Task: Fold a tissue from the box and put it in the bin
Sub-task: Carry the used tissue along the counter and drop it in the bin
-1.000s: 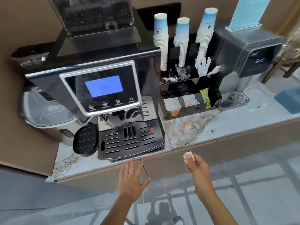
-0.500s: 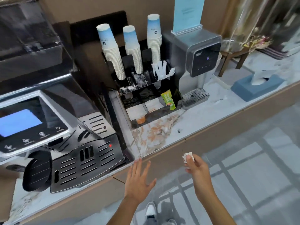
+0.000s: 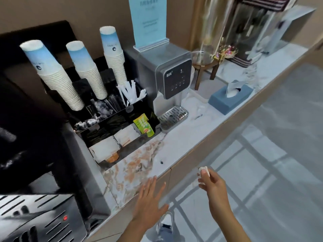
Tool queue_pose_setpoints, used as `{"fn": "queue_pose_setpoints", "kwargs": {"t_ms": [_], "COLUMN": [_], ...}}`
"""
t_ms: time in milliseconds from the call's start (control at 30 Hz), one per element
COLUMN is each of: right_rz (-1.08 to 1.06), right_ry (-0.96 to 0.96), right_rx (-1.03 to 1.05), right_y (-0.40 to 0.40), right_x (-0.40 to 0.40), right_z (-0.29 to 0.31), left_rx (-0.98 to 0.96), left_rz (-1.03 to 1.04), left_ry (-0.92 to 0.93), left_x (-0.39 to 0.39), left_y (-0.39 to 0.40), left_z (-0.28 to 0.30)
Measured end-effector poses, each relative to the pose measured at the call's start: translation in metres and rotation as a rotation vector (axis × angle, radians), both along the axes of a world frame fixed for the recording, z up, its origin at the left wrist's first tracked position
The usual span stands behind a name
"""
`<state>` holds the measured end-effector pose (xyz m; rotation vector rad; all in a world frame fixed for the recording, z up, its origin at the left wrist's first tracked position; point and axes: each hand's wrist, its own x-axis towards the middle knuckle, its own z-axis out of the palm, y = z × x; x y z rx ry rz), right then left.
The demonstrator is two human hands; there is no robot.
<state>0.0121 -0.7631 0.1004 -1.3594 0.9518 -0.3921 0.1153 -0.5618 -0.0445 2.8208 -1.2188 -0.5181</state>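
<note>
A small folded white tissue [image 3: 203, 172] is pinched in the fingers of my right hand [image 3: 212, 186], held in front of the counter edge over the floor. My left hand [image 3: 150, 205] is flat with fingers spread, its fingertips over the front edge of the marble counter [image 3: 183, 135]. The blue tissue box [image 3: 230, 98] sits far right on the counter with a white tissue sticking up from its slot. No bin is in view.
A coffee machine [image 3: 38, 215] fills the left. A black organiser [image 3: 115, 130] holds paper cup stacks [image 3: 59, 81], stirrers and sachets. A grey water dispenser [image 3: 167, 74] with drip tray stands mid-counter. Glass jar on wooden stand and a striped machine lie beyond. Tiled floor on the right.
The view has swung to the right along the counter, so the tissue box has come into view. My hands keep their pose, the right still pinching the tissue.
</note>
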Motion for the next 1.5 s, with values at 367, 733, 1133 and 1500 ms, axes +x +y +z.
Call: {"fn": "queue_pose_setpoints", "kwargs": {"t_ms": [367,733,1133,1500], "right_rz": [-0.112,-0.118,0.107,0.187], "right_ry": [0.014,0.009,0.002,0.001], "right_rx": [-0.052,-0.001,0.01,0.046], "right_y": [-0.048,-0.145,-0.29,-0.346], "right_x": [0.026,0.043,0.089,0.143], "right_z": [0.008,-0.005,-0.004,-0.004], "left_rx": [-0.08,-0.061,-0.014,-0.021], "left_rz": [-0.157,-0.166,0.076,0.185], "left_ry": [0.039,-0.002,-0.018,-0.049], "left_x": [0.024,0.045,0.065,0.101], "left_y": [-0.079,-0.168,-0.289,-0.349], "left_z": [0.001,-0.003,0.004,0.007]}}
